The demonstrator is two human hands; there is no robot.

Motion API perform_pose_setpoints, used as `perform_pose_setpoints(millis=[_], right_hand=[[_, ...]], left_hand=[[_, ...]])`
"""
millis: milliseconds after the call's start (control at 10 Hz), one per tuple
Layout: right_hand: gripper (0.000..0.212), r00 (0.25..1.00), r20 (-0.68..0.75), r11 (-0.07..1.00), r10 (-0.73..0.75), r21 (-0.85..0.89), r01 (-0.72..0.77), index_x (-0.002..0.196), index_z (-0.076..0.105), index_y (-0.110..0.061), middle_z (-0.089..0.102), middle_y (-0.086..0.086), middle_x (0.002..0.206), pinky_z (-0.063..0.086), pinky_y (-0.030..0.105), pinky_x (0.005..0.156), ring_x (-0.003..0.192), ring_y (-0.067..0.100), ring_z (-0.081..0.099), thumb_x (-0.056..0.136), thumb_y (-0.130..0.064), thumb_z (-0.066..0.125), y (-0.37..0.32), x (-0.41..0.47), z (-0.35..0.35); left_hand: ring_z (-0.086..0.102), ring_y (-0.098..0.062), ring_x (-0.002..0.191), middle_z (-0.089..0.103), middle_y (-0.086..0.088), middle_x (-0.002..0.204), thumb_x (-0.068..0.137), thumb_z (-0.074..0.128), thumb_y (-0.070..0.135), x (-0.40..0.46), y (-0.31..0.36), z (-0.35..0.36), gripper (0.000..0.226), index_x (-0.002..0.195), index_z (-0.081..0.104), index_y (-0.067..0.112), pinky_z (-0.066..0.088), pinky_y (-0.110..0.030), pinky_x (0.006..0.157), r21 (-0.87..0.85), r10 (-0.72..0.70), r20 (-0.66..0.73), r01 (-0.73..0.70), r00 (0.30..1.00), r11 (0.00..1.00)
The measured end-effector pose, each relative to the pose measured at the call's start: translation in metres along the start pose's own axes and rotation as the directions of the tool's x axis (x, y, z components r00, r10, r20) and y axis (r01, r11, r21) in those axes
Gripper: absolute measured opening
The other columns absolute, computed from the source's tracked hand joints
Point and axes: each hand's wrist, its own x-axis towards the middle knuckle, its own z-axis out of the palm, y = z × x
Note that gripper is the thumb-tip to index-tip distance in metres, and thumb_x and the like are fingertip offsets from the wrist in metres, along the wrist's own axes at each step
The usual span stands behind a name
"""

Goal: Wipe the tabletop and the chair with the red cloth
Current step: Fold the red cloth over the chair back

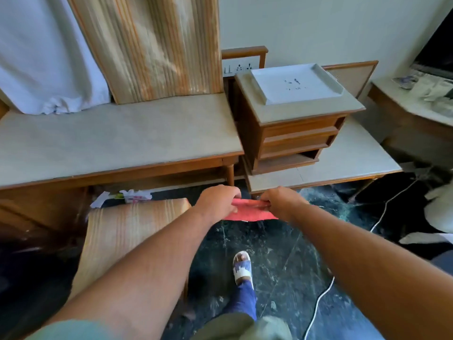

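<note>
I hold the red cloth (248, 211) stretched between both hands in mid-air, above the dark floor. My left hand (217, 202) pinches its left edge and my right hand (282, 202) pinches its right edge. The beige tabletop (110, 141) with a wooden frame lies ahead and to the left, beyond my hands. The chair (125, 231), with striped beige upholstery, stands at lower left, partly under my left forearm. A second, lower tabletop (350, 158) lies ahead to the right.
A wooden drawer unit (291, 133) with a white tray on top stands on the right table. A striped cushion (152, 45) and white fabric (41, 52) lean on the left table. A white cable (321, 300) runs across the dark marble floor. Paper scraps (132, 195) lie under the table.
</note>
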Motion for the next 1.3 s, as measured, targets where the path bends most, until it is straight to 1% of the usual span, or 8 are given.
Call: perform_pose_setpoints(millis=[300,600,800,900,1000,1100,1200,1300], right_hand=[[0.024,0.956,-0.280,0.996,0.083,0.017,-0.082,0.100,0.070,-0.027,0.071,0.005,0.101,0.053,0.034,0.076,0.096,0.030,0.067,0.090,-0.014,0.052,0.149,0.138,-0.142],[0.036,0.802,-0.587,0.956,0.108,-0.161,-0.246,0.114,0.065,-0.017,0.068,0.008,0.110,0.054,0.040,0.081,0.096,0.032,0.067,0.089,0.000,0.045,0.291,0.294,-0.286],[0.050,0.984,-0.047,0.973,0.171,-0.150,-0.176,0.142,0.047,-0.029,0.053,0.003,0.143,0.046,0.040,0.100,0.121,0.029,0.057,0.094,-0.014,0.041,0.367,0.349,-0.223],[0.029,0.967,-0.229,0.981,0.110,-0.134,-0.143,0.111,0.063,-0.023,0.068,0.006,0.117,0.050,0.040,0.086,0.101,0.031,0.064,0.094,-0.021,0.041,0.390,0.375,-0.217],[0.033,0.937,-0.348,0.991,0.043,-0.103,-0.084,0.118,0.061,-0.020,0.064,0.008,0.124,0.048,0.040,0.093,0.110,0.030,0.061,0.099,-0.030,0.036,0.401,0.402,-0.220],[0.055,0.974,-0.225,0.996,0.030,0.088,-0.010,0.154,0.029,-0.016,0.026,0.011,0.162,0.020,0.042,0.121,0.148,0.030,0.026,0.104,-0.039,0.025,0.401,0.427,-0.215],[0.063,0.971,-0.233,0.996,-0.043,0.062,0.059,0.159,0.010,-0.015,0.011,0.008,0.166,0.008,0.042,0.123,0.153,0.028,0.009,0.103,-0.046,0.010,0.401,0.441,-0.194],[0.066,0.963,-0.260,0.994,-0.070,0.063,0.089,0.158,0.011,-0.015,0.011,0.009,0.166,0.008,0.043,0.123,0.153,0.029,0.010,0.101,-0.048,0.006,0.404,0.450,-0.190]], left_hand=[[0.064,-0.022,0.081,0.059,0.009,0.078,0.083,0.069,0.038,0.234,0.014,-0.101,0.014,0.089,0.059,0.029,0.036,-0.030,0.060,-0.026,0.118,-0.189,-0.125,0.975,0.992],[0.064,-0.029,0.073,0.065,-0.002,0.084,0.090,0.054,0.009,0.482,0.046,-0.184,0.025,0.112,0.049,0.017,0.035,-0.033,0.054,0.113,0.133,-0.423,-0.094,0.896,0.989],[0.043,-0.032,0.137,0.042,-0.014,0.153,0.101,0.042,0.045,0.540,0.043,-0.103,0.049,0.138,0.048,0.013,0.041,-0.046,0.103,0.092,0.134,0.068,-0.140,0.989,0.986],[0.063,-0.027,0.110,0.067,-0.007,0.121,0.096,0.035,0.050,0.552,0.042,-0.089,0.047,0.116,0.062,0.017,0.049,-0.041,0.087,0.083,0.111,-0.183,-0.097,0.977,0.992],[0.066,-0.026,0.102,0.069,-0.005,0.112,0.094,0.047,0.044,0.580,0.054,-0.095,0.038,0.116,0.062,0.017,0.050,-0.041,0.086,0.081,0.059,-0.352,-0.032,0.934,0.996],[0.035,-0.030,0.144,0.038,-0.011,0.157,0.099,0.044,0.042,0.615,0.069,-0.096,0.058,0.150,0.036,0.015,0.028,-0.046,0.116,-0.031,-0.116,-0.248,0.112,0.962,0.993],[0.009,-0.028,0.153,0.011,-0.009,0.167,0.103,0.021,0.048,0.627,0.073,-0.070,0.064,0.158,0.014,0.016,0.006,-0.044,0.124,0.045,-0.190,-0.156,0.199,0.969,0.979],[0.007,-0.026,0.154,0.010,-0.006,0.167,0.104,0.016,0.050,0.626,0.072,-0.063,0.064,0.159,0.014,0.018,0.000,-0.040,0.123,0.035,-0.220,-0.183,0.230,0.958,0.973]])
